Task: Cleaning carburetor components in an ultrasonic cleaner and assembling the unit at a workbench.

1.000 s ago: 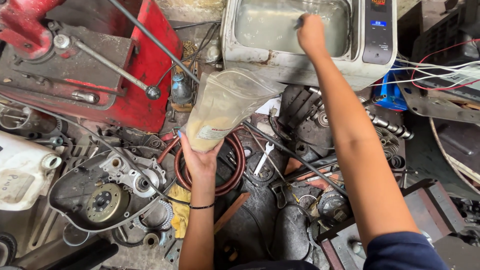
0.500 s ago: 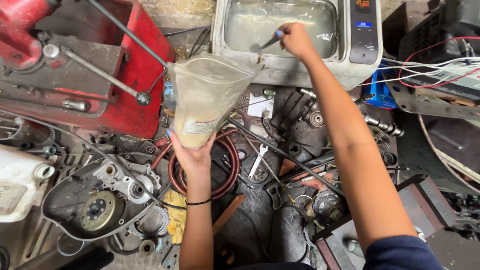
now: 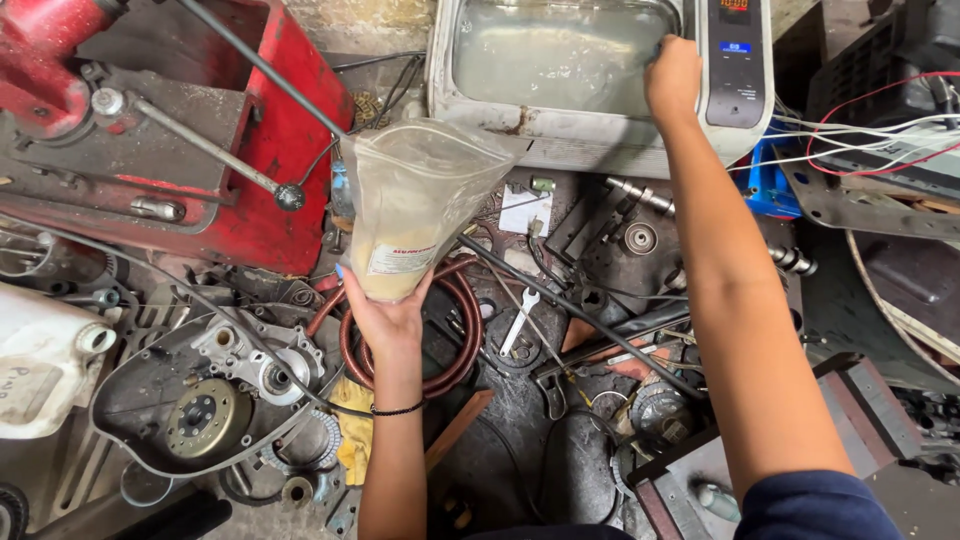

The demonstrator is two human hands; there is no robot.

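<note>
Holding up a clear plastic pouch, the left hand is seen with its forearm raised straight from the lower edge, fingers clamped around the pouch's base. A shallow layer of pale yellowish powder is held at the bottom of the pouch, its mouth standing open above a cluttered workshop floor. Farther right, the right hand is stretched out at full arm's length and curled over the rim of a white cleaning tank, which is filled with cloudy liquid.

Clear glossy plastic bag, matt grimy metal engine cover, smooth white plastic tank.
</note>
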